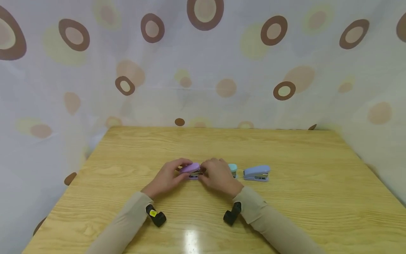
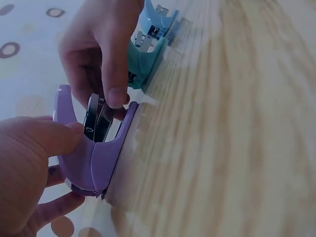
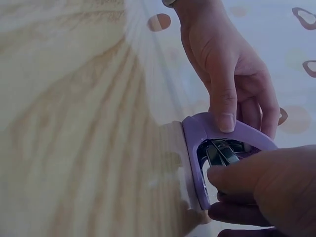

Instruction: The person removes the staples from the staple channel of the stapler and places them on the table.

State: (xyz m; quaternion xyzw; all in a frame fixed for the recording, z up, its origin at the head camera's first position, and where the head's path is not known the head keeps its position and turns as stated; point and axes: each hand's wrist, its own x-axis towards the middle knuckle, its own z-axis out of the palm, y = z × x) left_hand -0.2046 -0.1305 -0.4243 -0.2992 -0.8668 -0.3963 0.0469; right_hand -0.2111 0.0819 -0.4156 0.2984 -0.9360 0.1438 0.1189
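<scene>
A purple stapler [image 1: 191, 167] stands on the table between both hands. My left hand [image 1: 164, 179] holds its rear end, thumb on the near side, as the left wrist view shows on the purple body [image 2: 109, 160]. At the stapler's front, my right hand [image 1: 219, 177] has thumb and fingers at the metal staple channel [image 2: 101, 121], which sits between the raised top arm and the base. In the right wrist view, the right thumb and fingers [image 3: 276, 182] pinch there and cover part of the channel. Whether a staple strip is inside cannot be seen.
A teal stapler [image 1: 233, 168], partly covered by the right hand, stands just right of the purple one. Further right is a blue stapler [image 1: 257, 173]. The wooden table [image 1: 203, 144] reaches back to a patterned curtain [image 1: 203, 63].
</scene>
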